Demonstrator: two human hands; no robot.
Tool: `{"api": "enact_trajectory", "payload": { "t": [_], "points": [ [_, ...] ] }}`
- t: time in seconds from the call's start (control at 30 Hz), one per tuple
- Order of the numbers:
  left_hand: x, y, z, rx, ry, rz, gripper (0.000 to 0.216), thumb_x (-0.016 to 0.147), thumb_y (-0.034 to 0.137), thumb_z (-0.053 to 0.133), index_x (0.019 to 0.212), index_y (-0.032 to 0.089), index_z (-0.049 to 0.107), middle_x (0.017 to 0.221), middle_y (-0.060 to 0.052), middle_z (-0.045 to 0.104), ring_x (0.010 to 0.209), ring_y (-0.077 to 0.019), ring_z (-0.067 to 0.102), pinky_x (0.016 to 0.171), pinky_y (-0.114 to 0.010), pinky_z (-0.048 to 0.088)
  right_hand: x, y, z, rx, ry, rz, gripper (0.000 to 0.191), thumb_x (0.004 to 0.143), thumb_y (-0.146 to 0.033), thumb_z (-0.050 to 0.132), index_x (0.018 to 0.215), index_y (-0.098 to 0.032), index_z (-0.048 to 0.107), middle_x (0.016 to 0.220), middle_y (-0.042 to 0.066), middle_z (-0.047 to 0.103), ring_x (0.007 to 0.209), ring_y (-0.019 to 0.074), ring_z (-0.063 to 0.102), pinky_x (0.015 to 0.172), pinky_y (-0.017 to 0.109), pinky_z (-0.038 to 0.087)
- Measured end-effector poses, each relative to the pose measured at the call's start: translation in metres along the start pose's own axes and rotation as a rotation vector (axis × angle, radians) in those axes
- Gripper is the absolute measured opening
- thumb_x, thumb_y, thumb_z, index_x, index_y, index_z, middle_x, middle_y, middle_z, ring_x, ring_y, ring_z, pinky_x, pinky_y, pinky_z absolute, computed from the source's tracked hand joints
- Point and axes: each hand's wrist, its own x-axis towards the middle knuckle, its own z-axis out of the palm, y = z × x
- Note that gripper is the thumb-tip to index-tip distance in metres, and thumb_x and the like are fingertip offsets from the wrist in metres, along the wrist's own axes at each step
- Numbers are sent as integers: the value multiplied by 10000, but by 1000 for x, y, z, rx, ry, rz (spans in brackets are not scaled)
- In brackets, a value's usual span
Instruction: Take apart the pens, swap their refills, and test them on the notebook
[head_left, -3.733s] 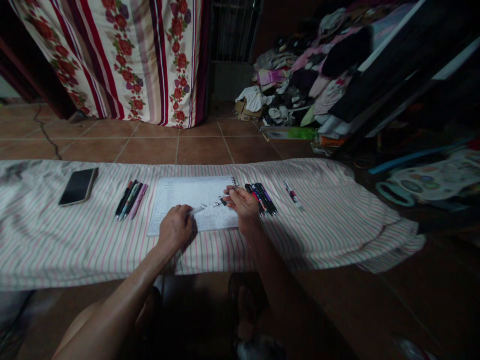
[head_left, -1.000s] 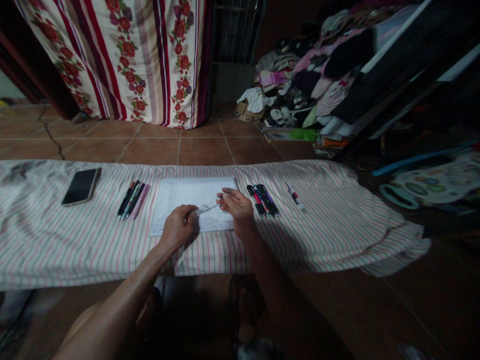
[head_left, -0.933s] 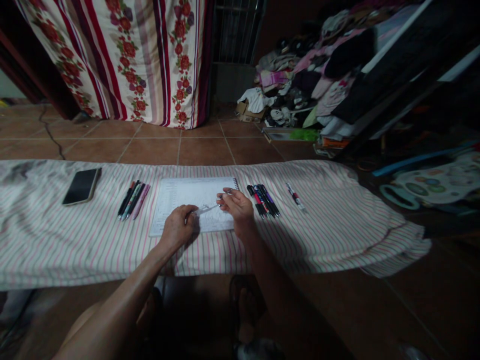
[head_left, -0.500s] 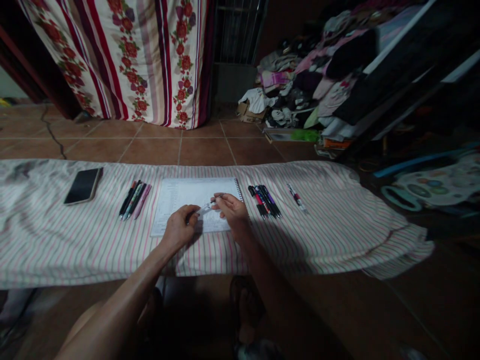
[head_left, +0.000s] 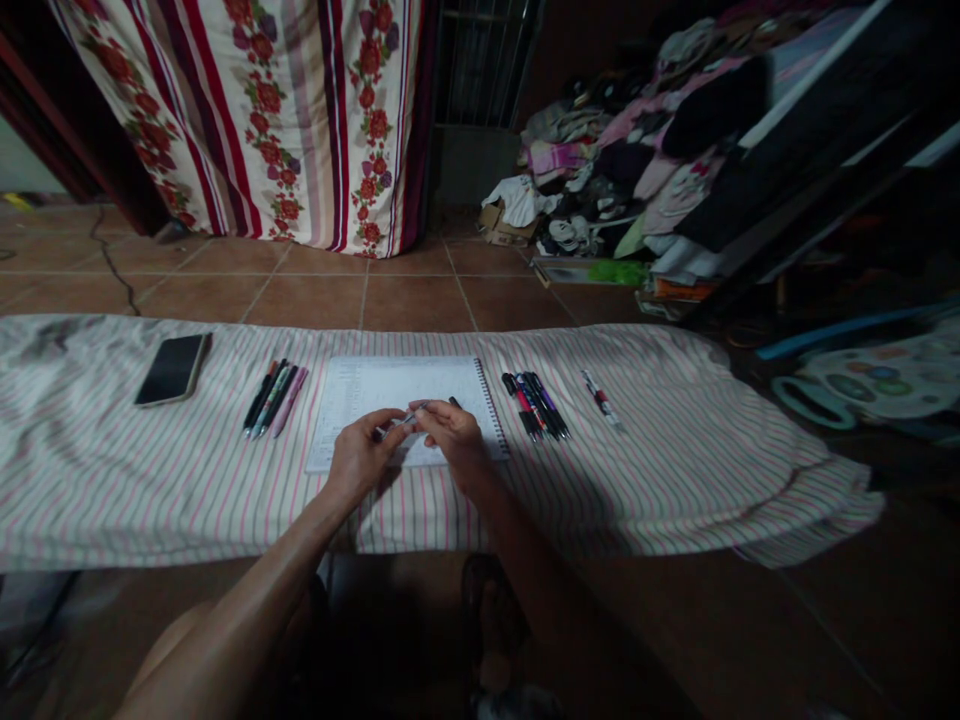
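My left hand (head_left: 361,452) is closed, its thumb and fingertips pinching a slim, pale pen (head_left: 409,419) above the spiral notebook (head_left: 405,378). Fingertips of my right hand (head_left: 456,440) meet it at the pen's upper end, also pinched. Most of the pen is hidden by the fingers. A short dark tip (head_left: 454,402) pokes out behind my right hand; whether it belongs to the same pen I cannot tell. Under both hands the notebook lies open, with faint writing on its page and its coil on the right side.
Left of the notebook lie several pens (head_left: 276,400) and a dark-screened phone (head_left: 173,370). To its right are another group of pens (head_left: 536,405) and a single pen (head_left: 600,398). A striped cloth (head_left: 675,450) covers the surface. Beyond are a floral curtain (head_left: 315,120) and heaped clothes (head_left: 622,160).
My hands have drawn closer together, the right one moving left and slightly down along the pen. Less of the pen shows, and a dark tip now appears behind my right hand.
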Motion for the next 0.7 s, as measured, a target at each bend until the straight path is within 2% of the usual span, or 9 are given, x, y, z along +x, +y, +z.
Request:
{"api": "enact_trajectory", "payload": {
  "t": [0.17,0.33,0.43,0.5,0.6,0.7],
  "points": [
    [-3,5,-4,102,11,-21,360,789,417,500,1009,190,669,566,-3,641,558,-153,614,562,-241,443,-1,2,0,-2,-33,11,222,650,-302,618,819,-172,680,726,23,681,652,138,632,504,211,409],
    [-3,3,-8,157,16,-11,374,804,416,477,1041,193,660,531,4,614,534,-150,605,555,-239,433,8,11,-7,-73,41,-4,249,656,-316,608,857,-176,652,802,47,698,673,156,648,515,229,428],
    [-2,0,-12,202,28,-27,369,813,403,468,1064,204,652,532,7,607,524,-148,600,547,-239,424,15,17,-17,-243,134,-52,236,691,-327,570,870,-196,650,736,22,684,651,159,637,520,243,433],
    [-2,-1,-15,222,33,-35,365,820,389,462,1078,207,646,536,7,605,528,-147,600,547,-238,421,18,18,-23,-401,181,-128,205,717,-314,547,862,-219,657,721,2,672,655,155,623,576,262,453],
    [-3,0,-19,264,24,-46,357,829,369,461,1086,201,643,554,-2,612,550,-148,601,556,-237,415,16,16,-28,-666,202,-290,192,756,-254,510,854,-223,672,825,18,666,716,153,606,692,282,460],
    [-5,2,-21,337,14,-50,339,835,351,466,1075,197,650,624,-27,645,604,-153,604,586,-240,407,13,15,-25,-894,197,-371,198,778,-198,500,849,-203,685,849,42,648,747,156,594,729,268,440]
  ]
}}
